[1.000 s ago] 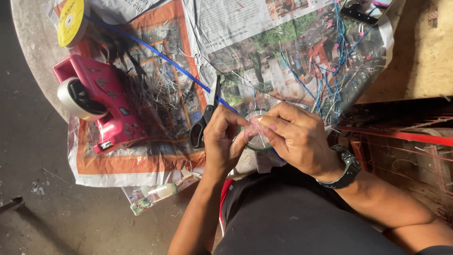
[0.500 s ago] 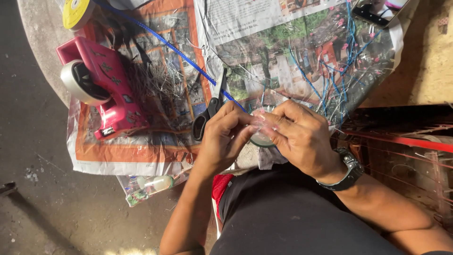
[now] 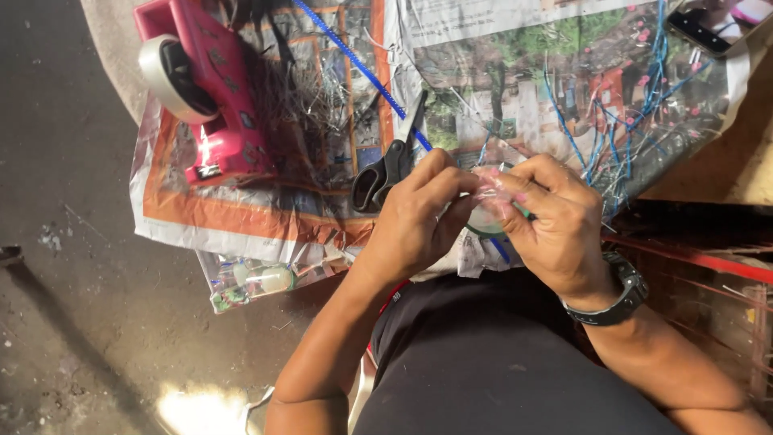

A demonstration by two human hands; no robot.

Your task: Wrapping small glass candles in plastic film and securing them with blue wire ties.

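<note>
Both my hands meet over my lap at the table's near edge. My left hand (image 3: 419, 225) and my right hand (image 3: 555, 225) pinch a small round object wrapped in clear pinkish plastic (image 3: 488, 201) between their fingertips. Most of that object is hidden by my fingers. A dark watch (image 3: 616, 294) sits on my right wrist. Black-handled scissors (image 3: 390, 161) lie just beyond my left hand on the newspaper (image 3: 266, 217).
A pink tape dispenser (image 3: 209, 105) with a roll of tape stands at the far left of the newspaper. Blue wires and silvery strands (image 3: 612, 137) are scattered at the right. A phone (image 3: 708, 24) lies top right. A clear packet (image 3: 258, 278) hangs off the near edge.
The view has shifted so the table sits higher in frame. My hands stay together on the wrapped object, fingers working slightly.
</note>
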